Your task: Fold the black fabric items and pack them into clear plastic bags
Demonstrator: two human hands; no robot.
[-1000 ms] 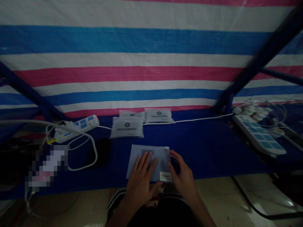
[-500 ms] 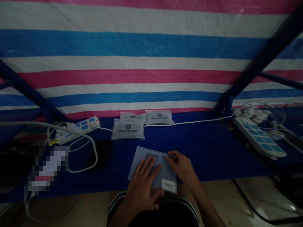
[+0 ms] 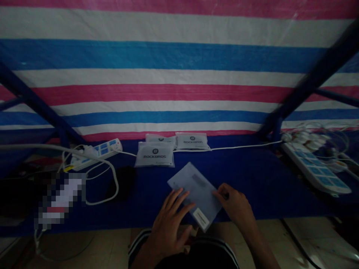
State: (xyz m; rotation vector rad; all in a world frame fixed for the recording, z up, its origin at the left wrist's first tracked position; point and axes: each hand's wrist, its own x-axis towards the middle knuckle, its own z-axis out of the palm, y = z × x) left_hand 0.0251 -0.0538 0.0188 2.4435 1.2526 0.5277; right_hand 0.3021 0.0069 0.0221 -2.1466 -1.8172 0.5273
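A flat grey plastic pouch [image 3: 196, 190] with a white label at its near corner lies skewed on the dark blue table [image 3: 246, 179]. My left hand [image 3: 171, 220] rests flat with spread fingers, fingertips on the pouch's near left edge. My right hand [image 3: 237, 205] pinches the pouch's right edge between thumb and fingers. Three grey ROCKBROS pouches [image 3: 155, 155] lie further back by the striped tarp.
A white power strip [image 3: 97, 151] with coiled white cable sits at the back left, beside a dark object [image 3: 123, 181]. Another long power strip [image 3: 316, 168] with plugs lies at the right. Blue frame bars cross both sides. The table's near edge runs just below my hands.
The pouch has been turned clockwise and shifted right, from square to skewed. My right hand slid from its top edge to its right edge; my left hand stayed on it.
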